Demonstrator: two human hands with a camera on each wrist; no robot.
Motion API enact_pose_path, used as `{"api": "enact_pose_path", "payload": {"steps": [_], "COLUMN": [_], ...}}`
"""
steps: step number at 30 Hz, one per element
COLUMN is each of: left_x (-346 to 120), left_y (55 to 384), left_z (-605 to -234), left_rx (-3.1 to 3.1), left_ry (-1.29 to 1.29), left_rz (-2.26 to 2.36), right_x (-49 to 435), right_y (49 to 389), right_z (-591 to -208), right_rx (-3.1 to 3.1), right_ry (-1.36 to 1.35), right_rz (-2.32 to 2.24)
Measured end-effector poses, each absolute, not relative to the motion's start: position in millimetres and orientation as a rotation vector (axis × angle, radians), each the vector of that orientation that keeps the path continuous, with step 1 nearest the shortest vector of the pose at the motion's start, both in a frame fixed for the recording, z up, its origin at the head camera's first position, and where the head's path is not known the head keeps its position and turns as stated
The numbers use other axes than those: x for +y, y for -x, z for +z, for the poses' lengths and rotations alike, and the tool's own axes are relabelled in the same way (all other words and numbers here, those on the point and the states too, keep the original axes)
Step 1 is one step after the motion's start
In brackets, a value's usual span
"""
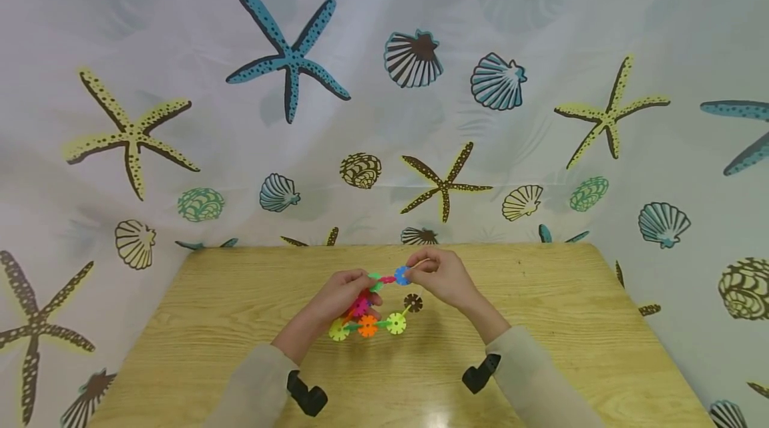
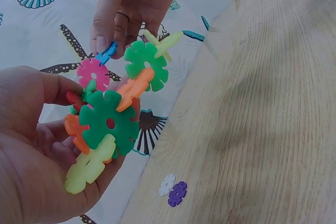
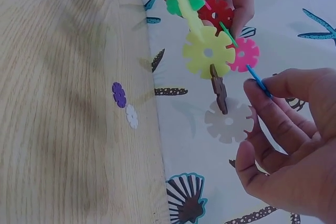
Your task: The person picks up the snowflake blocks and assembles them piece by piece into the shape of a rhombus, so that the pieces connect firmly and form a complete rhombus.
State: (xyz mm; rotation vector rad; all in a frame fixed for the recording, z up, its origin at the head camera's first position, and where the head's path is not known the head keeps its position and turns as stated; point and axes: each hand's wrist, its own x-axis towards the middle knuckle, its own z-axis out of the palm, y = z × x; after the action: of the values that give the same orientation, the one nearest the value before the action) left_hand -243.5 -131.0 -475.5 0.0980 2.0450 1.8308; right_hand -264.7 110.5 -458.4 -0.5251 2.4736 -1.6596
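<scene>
My left hand holds a chain of interlocking plastic snowflake discs, its fingers curled around the middle. A dark green disc and a light yellow one lie against its palm side. Between my right thumb and forefinger is a blue disc, edge-on in the right wrist view and joined to a pink disc. My right hand is at this far end. The chain's other arm runs through an orange disc and a yellow disc to a brown disc and a whitish disc.
A loose purple disc and a white disc lie side by side on the wooden table. Behind the table hangs a white curtain printed with starfish and shells. Each wrist wears a black camera mount.
</scene>
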Motion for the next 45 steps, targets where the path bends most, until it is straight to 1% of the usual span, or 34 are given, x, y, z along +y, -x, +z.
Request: {"api": "enact_pose_path", "payload": {"steps": [24, 33, 37, 45], "left_x": [-122.1, -114.2, -112.4, -111.3], "left_y": [237.8, 237.9, 236.1, 236.3], "left_z": [-472.4, -477.0, -475.6, -475.6], "left_rx": [2.054, 2.033, 2.049, 2.008], "left_ry": [-0.133, -0.040, -0.056, -0.108], "left_rz": [1.825, 1.869, 1.880, 1.866], "right_x": [104.9, 103.7, 102.7, 99.5], "right_y": [259.0, 257.2, 256.8, 254.8], "right_z": [-466.7, -467.1, -467.0, -468.5], "right_rx": [2.364, 2.384, 2.394, 2.390], "right_ry": [0.480, 0.470, 0.456, 0.531], "right_rz": [-1.776, -1.774, -1.766, -1.721]}}
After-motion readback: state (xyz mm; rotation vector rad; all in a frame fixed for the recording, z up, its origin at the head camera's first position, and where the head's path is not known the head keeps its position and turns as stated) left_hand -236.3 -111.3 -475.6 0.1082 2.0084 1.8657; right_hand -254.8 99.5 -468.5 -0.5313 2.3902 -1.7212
